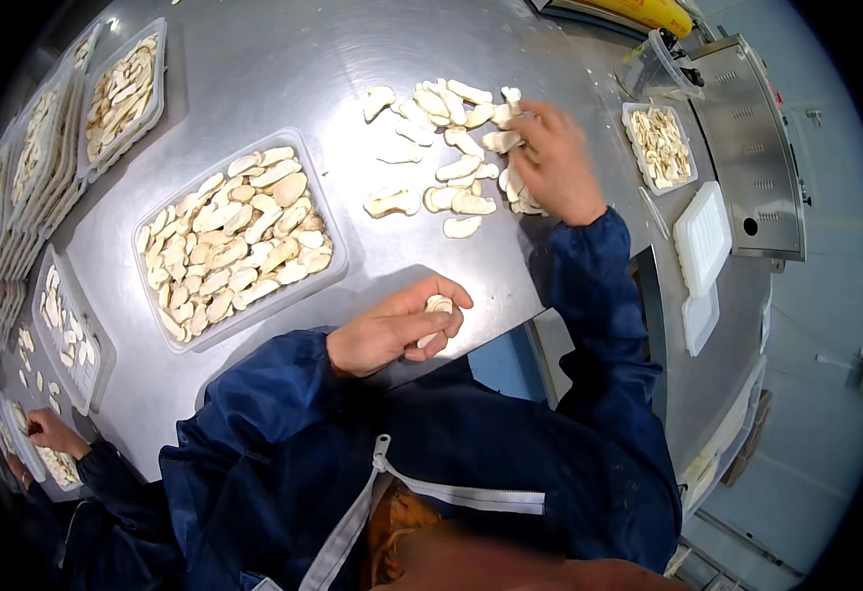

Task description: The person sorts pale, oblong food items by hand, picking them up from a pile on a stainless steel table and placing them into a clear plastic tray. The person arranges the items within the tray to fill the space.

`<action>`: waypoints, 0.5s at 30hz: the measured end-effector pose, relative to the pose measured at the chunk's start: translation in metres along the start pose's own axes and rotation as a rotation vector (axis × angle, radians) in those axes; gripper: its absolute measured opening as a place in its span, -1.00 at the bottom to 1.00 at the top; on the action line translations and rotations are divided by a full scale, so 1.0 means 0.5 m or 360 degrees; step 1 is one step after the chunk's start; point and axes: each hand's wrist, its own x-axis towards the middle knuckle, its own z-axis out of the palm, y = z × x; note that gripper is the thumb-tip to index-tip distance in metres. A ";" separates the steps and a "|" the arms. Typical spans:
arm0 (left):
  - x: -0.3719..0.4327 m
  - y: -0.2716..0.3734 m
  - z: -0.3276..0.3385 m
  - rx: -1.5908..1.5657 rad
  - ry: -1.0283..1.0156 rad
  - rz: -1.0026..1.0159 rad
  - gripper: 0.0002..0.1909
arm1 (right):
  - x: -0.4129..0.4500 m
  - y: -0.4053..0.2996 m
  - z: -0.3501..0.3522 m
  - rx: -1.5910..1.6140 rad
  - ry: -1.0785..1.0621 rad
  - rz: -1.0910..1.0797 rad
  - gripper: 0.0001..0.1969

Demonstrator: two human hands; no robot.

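Note:
My left hand (402,325) is curled around a few pale mushroom slices (439,304) near the table's front edge. Over the right side of a loose spread of slices (463,166) is my right hand (557,166), slightly blurred, its fingertips touching slices there; whether it grips one, I cannot tell. A clear plastic tray (335,277) filled with overlapping mushroom slices (228,244) lies to the left of the spread, on the stainless steel table (269,66).
Stacked filled trays (47,170) stand at the far left. A partly filled tray (69,332) lies nearer, beside a co-worker's hand (55,434). At right are a small tray of slices (660,148), a plastic tub (656,70), white trays (703,236) and a steel box (752,148).

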 end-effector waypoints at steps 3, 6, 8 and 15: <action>0.005 -0.001 -0.002 0.0026 -0.0026 0.0054 -0.70 | 0.017 0.021 -0.011 -0.0163 0.0132 0.0133 -0.81; 0.006 0.002 -0.001 0.0065 -0.0018 0.0097 -0.70 | 0.062 -0.026 0.017 0.0054 0.0183 0.0117 -0.81; 0.006 0.008 0.001 0.0091 0.0011 0.0143 -0.71 | 0.094 -0.068 0.033 0.0023 0.0087 0.0132 -0.73; -0.001 0.010 -0.002 -0.0007 0.0097 0.0050 -0.74 | 0.104 -0.067 0.066 0.0004 -0.0043 0.0097 -0.79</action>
